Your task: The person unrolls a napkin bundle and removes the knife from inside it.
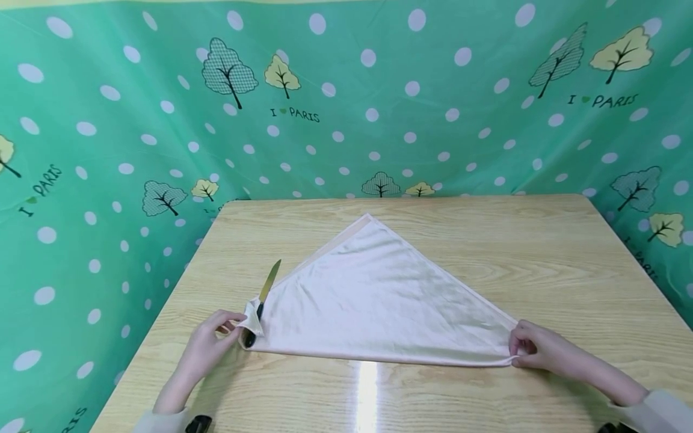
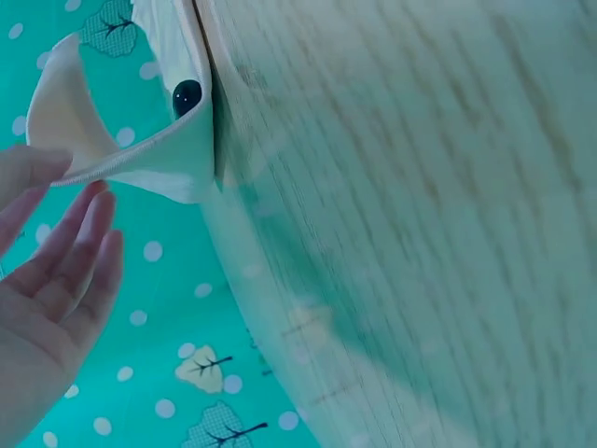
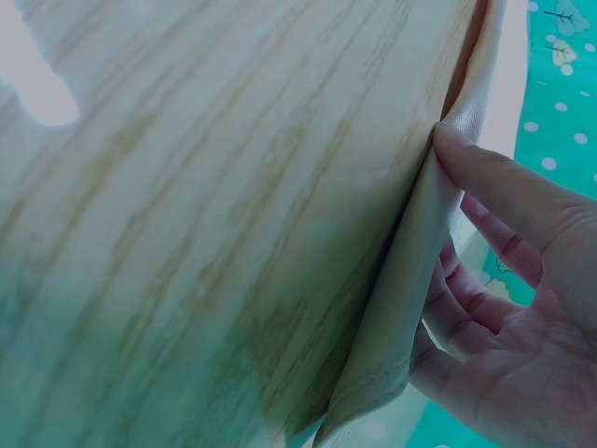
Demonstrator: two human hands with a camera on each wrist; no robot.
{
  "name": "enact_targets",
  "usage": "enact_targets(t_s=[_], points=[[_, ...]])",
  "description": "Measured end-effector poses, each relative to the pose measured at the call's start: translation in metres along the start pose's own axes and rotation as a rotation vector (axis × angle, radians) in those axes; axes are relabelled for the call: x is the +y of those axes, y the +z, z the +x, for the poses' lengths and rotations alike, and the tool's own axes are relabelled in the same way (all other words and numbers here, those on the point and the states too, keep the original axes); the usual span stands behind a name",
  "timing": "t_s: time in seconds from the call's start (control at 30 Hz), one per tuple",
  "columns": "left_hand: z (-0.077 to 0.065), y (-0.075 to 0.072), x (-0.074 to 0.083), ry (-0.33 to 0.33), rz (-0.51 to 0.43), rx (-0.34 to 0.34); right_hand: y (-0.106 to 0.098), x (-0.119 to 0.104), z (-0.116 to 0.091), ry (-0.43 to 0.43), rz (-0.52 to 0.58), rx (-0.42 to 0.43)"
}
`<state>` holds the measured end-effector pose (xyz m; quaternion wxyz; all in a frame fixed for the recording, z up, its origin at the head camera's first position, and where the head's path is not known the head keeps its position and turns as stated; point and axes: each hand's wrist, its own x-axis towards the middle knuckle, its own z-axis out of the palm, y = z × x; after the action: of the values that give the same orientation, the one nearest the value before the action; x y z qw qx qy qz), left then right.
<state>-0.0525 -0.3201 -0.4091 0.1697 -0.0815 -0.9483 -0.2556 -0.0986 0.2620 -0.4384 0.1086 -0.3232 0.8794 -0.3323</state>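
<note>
A pale satin-like cloth (image 1: 373, 294) lies folded into a triangle on the wooden table, its peak pointing away. At its left end lies a knife (image 1: 269, 282) with a gold-coloured blade and a black handle, partly covered by the cloth's turned-up corner. My left hand (image 1: 211, 340) pinches that corner between thumb and fingers and lifts it over the handle. In the left wrist view the dark handle end (image 2: 187, 97) peeks out of the cloth fold. My right hand (image 1: 536, 349) pinches the folded front edge near the right corner; the right wrist view shows the thumb on the fold (image 3: 420, 224).
The light wooden table (image 1: 460, 397) carries a bright glare streak at its front middle. Behind and on both sides hangs a green dotted curtain (image 1: 346, 102) with tree prints.
</note>
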Motion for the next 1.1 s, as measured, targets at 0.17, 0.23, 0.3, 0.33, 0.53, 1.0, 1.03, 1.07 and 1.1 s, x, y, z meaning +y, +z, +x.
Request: enact_targets(t_s=[0.17, 0.23, 0.3, 0.33, 0.53, 1.0, 1.03, 1.07, 1.1], points=[[-0.001, -0.003, -0.001, 0.007, -0.016, 0.101, 0.000, 0.000, 0.000, -0.009, -0.002, 0.006], [-0.002, -0.005, -0.002, -0.006, -0.020, 0.130, 0.000, 0.000, 0.000, -0.011, -0.003, 0.009], [-0.003, -0.007, -0.003, -0.025, -0.023, 0.147, 0.000, 0.000, 0.000, -0.014, -0.006, 0.010], [-0.004, -0.009, -0.004, -0.035, -0.020, 0.153, 0.000, 0.000, 0.000, -0.012, -0.005, 0.009], [-0.006, -0.017, -0.010, -0.114, -0.001, 0.156, -0.001, -0.001, 0.000, 0.021, 0.002, -0.014], [-0.015, -0.026, -0.032, -0.234, 0.061, 0.134, -0.001, -0.001, 0.000, -0.013, 0.000, 0.006], [-0.015, -0.027, -0.034, -0.246, 0.061, 0.129, -0.001, -0.001, 0.000, -0.014, 0.001, 0.007], [-0.016, -0.027, -0.035, -0.259, 0.061, 0.124, 0.000, -0.001, 0.000, -0.015, 0.000, 0.009], [-0.017, -0.028, -0.036, -0.272, 0.063, 0.118, 0.000, -0.002, 0.000, -0.012, 0.001, 0.008]])
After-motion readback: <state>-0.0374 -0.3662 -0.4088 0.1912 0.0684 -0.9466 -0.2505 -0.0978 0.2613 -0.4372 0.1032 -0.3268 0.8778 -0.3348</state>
